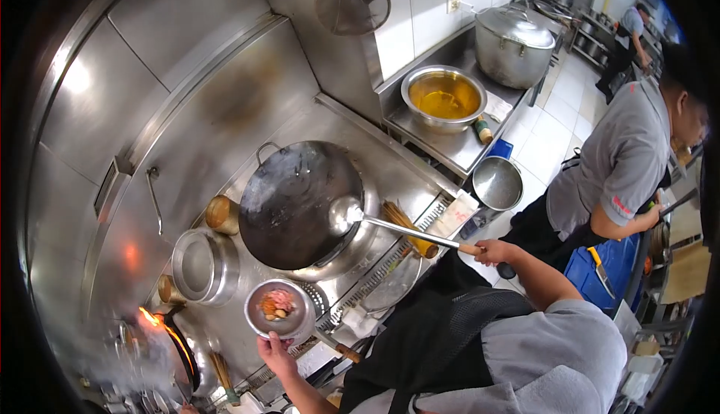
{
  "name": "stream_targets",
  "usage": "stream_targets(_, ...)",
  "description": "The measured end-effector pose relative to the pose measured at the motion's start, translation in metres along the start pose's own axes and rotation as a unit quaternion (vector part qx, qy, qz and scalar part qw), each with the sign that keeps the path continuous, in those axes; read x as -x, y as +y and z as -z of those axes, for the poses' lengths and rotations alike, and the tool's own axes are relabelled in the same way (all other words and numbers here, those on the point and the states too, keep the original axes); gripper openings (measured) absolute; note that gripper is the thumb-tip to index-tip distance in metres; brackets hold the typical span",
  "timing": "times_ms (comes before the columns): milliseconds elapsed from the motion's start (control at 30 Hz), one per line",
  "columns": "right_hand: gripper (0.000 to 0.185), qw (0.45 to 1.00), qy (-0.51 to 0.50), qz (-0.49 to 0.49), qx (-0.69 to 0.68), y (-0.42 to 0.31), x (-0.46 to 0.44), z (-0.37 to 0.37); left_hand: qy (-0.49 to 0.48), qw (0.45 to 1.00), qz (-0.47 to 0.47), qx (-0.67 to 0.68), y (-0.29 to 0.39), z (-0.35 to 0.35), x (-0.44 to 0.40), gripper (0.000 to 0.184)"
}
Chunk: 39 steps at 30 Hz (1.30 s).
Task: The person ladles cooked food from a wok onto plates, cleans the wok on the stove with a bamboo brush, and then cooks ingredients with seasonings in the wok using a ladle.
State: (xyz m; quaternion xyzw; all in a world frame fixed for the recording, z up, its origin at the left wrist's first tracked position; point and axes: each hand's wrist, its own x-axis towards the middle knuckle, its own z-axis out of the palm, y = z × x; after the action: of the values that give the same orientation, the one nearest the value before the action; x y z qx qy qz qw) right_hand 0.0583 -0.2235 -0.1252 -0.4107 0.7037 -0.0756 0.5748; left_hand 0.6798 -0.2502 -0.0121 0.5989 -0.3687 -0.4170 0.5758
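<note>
My right hand [495, 253] is closed around the wooden handle of a long steel ladle [405, 230]. The ladle's bowl lies inside a large dark wok [296, 204] on the range, and a little smoke or steam rises there. My left hand [276, 350] grips the rim of a small metal bowl [255, 316], thumb at its edge. Inside the bowl are chopped pink, orange and pale pieces [277, 304]; I cannot tell what they are. Partly hidden behind the bowl is a perforated strainer [319, 298] with a wooden handle.
Stacked metal pans [196, 264] stand left of the wok. Flames [165, 328] rise from another wok at lower left. A bowl of yellow oil [446, 99] and a lidded pot [514, 46] stand at the back. A co-worker [622, 159] stands at right near a knife [600, 273].
</note>
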Motion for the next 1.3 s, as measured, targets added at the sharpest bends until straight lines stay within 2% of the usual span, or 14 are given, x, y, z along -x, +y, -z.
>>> stream_targets(133,0.031,0.987,-0.138,0.046,0.061,-0.024,-0.018,0.002,0.074,0.997,0.000,-0.002,0.024,-0.035,-0.011,0.014)
stream_targets(233,0.031,0.978,-0.158,0.077,0.116,-0.063,-0.020,0.011,0.058,0.998,0.019,-0.016,0.028,-0.054,-0.020,0.013)
stream_targets(300,0.032,0.944,-0.002,0.259,0.206,-0.059,-0.041,0.018,0.064,0.997,-0.006,-0.031,0.035,-0.071,-0.032,0.015)
stream_targets(500,0.036,0.961,-0.036,0.256,0.102,-0.106,-0.013,0.089,0.081,0.985,-0.097,-0.117,0.037,-0.132,-0.121,0.008)
stream_targets(533,0.037,0.971,-0.025,0.200,0.127,-0.125,-0.001,0.099,0.092,0.937,-0.184,-0.282,0.018,-0.136,-0.143,0.009)
stream_targets(567,0.035,0.988,-0.045,0.104,0.100,-0.135,0.002,0.109,0.065,0.832,-0.231,-0.500,0.008,-0.145,-0.164,0.011)
stream_targets(600,0.033,0.978,-0.020,0.204,0.035,-0.122,-0.012,0.112,0.085,0.818,-0.227,-0.521,0.001,-0.174,-0.173,0.014)
stream_targets(633,0.030,0.980,0.018,0.192,0.052,-0.112,-0.023,0.117,0.090,0.809,-0.245,-0.526,-0.010,-0.197,-0.181,0.016)
stream_targets(733,0.026,0.993,0.001,0.113,-0.017,-0.127,-0.016,0.142,-0.004,0.776,-0.102,-0.623,-0.048,-0.228,-0.214,0.019)
stream_targets(867,0.023,0.982,0.050,0.163,0.075,-0.094,-0.021,0.164,0.020,0.776,-0.214,-0.594,-0.033,-0.234,-0.247,0.012)
stream_targets(933,0.021,0.986,0.035,0.163,0.012,-0.084,-0.013,0.166,0.035,0.793,-0.214,-0.569,-0.010,-0.232,-0.247,0.010)
stream_targets(1067,0.022,0.992,-0.007,0.127,-0.002,-0.077,-0.014,0.156,0.092,0.786,-0.322,-0.520,0.044,-0.223,-0.244,0.010)
stream_targets(1133,0.022,0.991,-0.015,0.129,0.025,-0.088,-0.015,0.155,0.115,0.797,-0.287,-0.519,0.082,-0.224,-0.236,0.009)
stream_targets(1300,0.023,0.973,-0.017,0.185,0.140,-0.109,-0.031,0.155,0.194,0.786,-0.333,-0.484,0.125,-0.208,-0.225,0.013)
